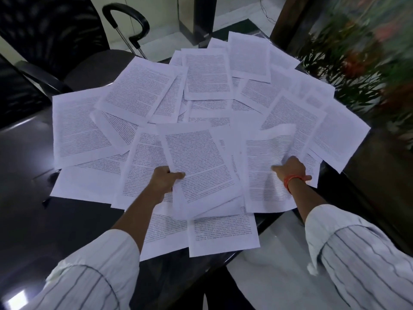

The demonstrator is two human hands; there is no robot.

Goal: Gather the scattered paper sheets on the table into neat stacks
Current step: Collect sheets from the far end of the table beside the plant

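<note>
White printed sheet [199,162] pinched in my left hand [164,182], thumb on top, to start a stack; my right hand [290,170] grips a curling sheet [268,166] to add. Beyond both, scattered sheets [207,74] overlap across the dark table [26,175].

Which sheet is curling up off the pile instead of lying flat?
The sheet under the right hand: the curled sheet has its far edge lifted and bowed, while the sheets around it lie flat on the table.
</note>
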